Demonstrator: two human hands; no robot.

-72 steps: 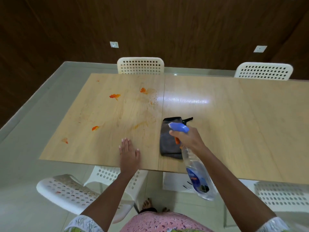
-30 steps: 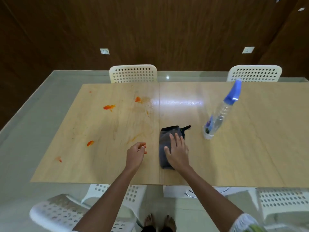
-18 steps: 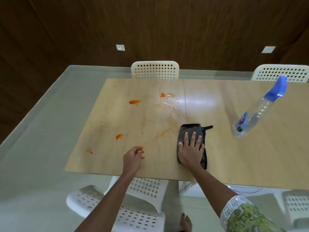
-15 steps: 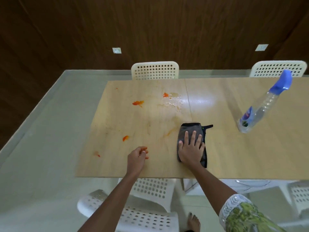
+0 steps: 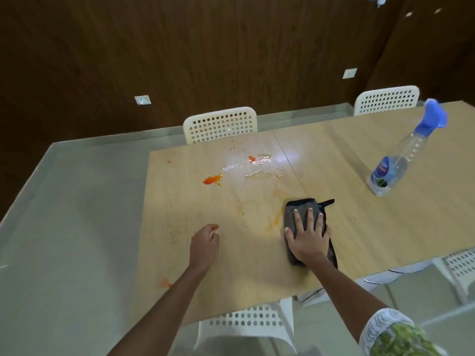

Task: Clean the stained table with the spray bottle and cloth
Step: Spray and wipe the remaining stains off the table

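Cloth first: that folded dark grey microfibre cloth (image 5: 295,214) with a black trim is lying flat on the pale wood-grain table (image 5: 385,227), and my right hand (image 5: 307,240) is pressed open on top of it, palm down, fingers spread, not pinching anything. I'd guess it's soft, light and floppy, so it'll bunch up if I only push with my fingertips. Better to keep the whole palm on the middle of it and drag, or scrunch the near edge under my palm if I want to lift it.

My left hand (image 5: 205,244) is loosely curled with nothing in it. It sits out to the left of the cloth, though whether it's resting on the table or just above I can't tell.

Orange smear (image 5: 275,219) sits just left of my fingers, nearly touching the cloth. The brighter orange blobs (image 5: 212,179) and the shiny wet patch (image 5: 246,168) are further ahead and to the left. One faint mark (image 5: 165,282) lies back near the table's left edge (easy to miss).

Plenty of bare table ahead and left for sweeping. The near edge is close behind my wrist, so pulling back risks dragging mess off the table. The clear plastic spray bottle with a blue trigger (image 5: 401,155) stands well off to the right, out of the way.
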